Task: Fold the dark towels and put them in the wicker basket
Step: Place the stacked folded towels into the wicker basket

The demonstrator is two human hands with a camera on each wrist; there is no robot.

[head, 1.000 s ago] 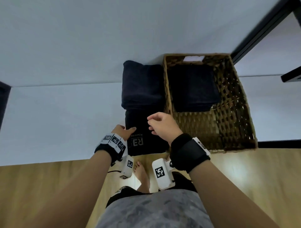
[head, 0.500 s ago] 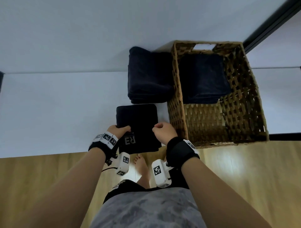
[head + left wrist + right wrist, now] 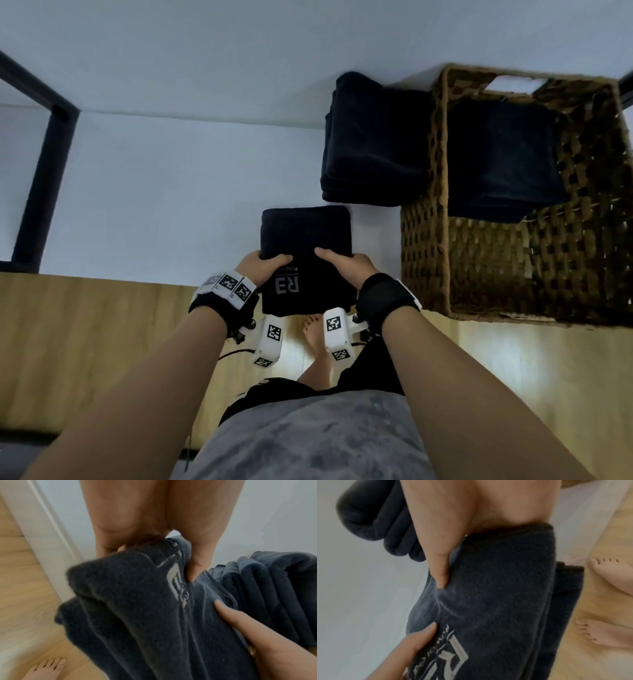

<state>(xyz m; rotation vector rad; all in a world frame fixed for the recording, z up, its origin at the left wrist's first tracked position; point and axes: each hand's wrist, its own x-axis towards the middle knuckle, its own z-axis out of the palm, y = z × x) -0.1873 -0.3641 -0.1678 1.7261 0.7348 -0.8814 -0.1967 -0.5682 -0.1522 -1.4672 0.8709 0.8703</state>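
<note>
A folded dark towel with a pale "R3" logo overhangs the near edge of the white table. My left hand grips its left side, thumb on top. My right hand grips its right side, thumb on top too. The left wrist view shows the towel pinched by the left thumb, and the right wrist view shows the towel under the right thumb. A stack of folded dark towels lies beyond. The wicker basket at the right holds a folded dark towel.
A black frame stands at the table's far left. The wooden floor lies below, with my bare foot near the table edge. The basket's near half shows bare wicker bottom.
Both hands have taken hold of the logo towel's sides and drawn it toward me, away from the stack, so it now overhangs the table edge. My view has shifted left.
</note>
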